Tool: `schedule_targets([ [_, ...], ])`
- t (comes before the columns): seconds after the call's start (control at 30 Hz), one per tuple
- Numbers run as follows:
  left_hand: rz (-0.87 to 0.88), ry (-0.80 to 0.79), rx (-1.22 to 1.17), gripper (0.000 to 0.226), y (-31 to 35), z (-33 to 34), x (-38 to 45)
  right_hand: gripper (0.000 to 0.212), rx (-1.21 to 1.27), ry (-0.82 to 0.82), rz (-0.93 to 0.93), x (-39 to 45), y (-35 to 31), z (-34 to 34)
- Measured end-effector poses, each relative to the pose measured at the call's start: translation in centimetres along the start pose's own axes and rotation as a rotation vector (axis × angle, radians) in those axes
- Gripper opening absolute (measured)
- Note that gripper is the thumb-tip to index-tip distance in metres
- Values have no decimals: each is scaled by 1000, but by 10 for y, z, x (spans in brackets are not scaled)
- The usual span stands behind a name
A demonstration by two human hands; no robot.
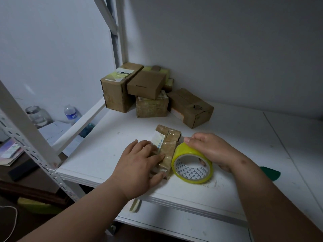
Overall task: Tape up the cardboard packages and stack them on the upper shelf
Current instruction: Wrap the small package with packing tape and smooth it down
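Note:
A small flat cardboard package (170,138) wrapped in clear tape, with a white label, lies on the white shelf board (244,154) near its front edge. My left hand (139,161) lies flat over the package's near end, fingers straight, pressing it down. My right hand (211,151) grips a yellow-tinted roll of packing tape (192,165) that stands on edge against the package's right side. Several taped cardboard boxes (146,84) are piled in the back corner of the same shelf.
A white slotted steel upright (26,133) and a diagonal brace (83,126) frame the shelf's left side. Beyond them, lower down, stand a glass jar (37,116) and a water bottle (71,113) on papers. A dark green object (271,172) lies right of my forearm.

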State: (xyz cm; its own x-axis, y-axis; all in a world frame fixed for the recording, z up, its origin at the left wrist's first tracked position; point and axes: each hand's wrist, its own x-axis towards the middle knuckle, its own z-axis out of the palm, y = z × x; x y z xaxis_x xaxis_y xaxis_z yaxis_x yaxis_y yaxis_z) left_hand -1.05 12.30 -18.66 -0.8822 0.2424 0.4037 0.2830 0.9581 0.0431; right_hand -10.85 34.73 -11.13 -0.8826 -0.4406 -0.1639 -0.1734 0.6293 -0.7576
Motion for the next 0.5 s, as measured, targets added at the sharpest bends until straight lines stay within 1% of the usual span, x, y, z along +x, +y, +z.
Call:
schedule_targets([
  [0.13,53,31,-16,45,13,0,6,38,27,-9,23,0,0,0],
  [0.3,-4,35,66,58,18,3,-1,41,118,-8,57,-2,0,2],
  [0.4,-34,36,81,57,22,5,2,33,156,-14,67,-3,2,1],
  [0.5,-52,68,24,57,20,9,1,16,198,-23,51,-4,7,2],
])
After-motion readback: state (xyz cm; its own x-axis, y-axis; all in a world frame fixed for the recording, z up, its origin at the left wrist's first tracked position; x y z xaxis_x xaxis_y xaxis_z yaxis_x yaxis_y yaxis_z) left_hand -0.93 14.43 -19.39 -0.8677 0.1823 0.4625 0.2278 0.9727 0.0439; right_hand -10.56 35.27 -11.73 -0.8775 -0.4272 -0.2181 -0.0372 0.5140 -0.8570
